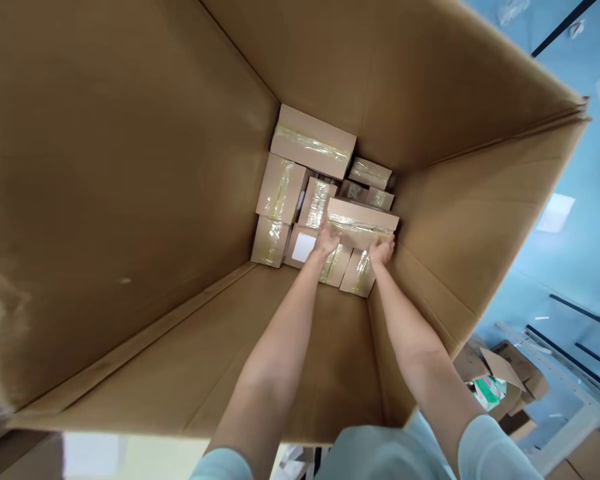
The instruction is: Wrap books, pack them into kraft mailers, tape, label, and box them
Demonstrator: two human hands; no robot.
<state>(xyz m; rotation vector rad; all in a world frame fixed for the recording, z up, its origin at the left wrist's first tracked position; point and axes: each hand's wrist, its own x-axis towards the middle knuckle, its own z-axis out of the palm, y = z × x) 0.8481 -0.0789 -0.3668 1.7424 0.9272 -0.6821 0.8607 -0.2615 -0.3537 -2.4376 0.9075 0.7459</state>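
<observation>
Cardboard parcel [363, 222] between both hands, left hand [326, 241] and right hand [381, 251] gripping its ends.

A deep cardboard carton [130, 167] carried the goods. Taped brown parcels [313, 141] lay packed edge to edge across its bottom. One parcel bearing a white label [303, 247] sat along the near row.

Head view, straight down into carton [130, 167]
</observation>
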